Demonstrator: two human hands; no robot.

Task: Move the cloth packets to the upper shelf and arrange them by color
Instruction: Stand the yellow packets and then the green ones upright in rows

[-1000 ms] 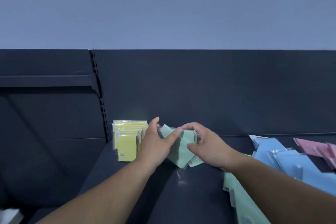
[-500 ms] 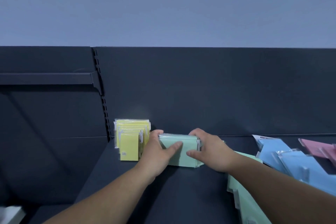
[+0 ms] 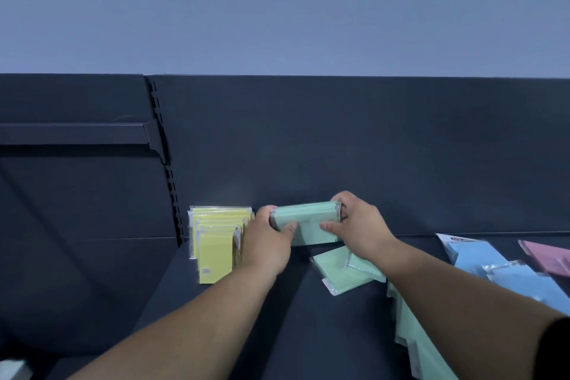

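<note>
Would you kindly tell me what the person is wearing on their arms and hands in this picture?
Both the left hand and the right hand are bare, with no gloves, rings or watch visible. The left arm is uncovered as far as it shows. A black sleeve covers the right arm only at the frame's lower right.

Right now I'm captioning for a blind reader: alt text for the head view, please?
The left hand and right hand grip a green stack upright on a dark shelf, right of a yellow row. Loose green packets, blue packets and pink packets lie further right.
</note>
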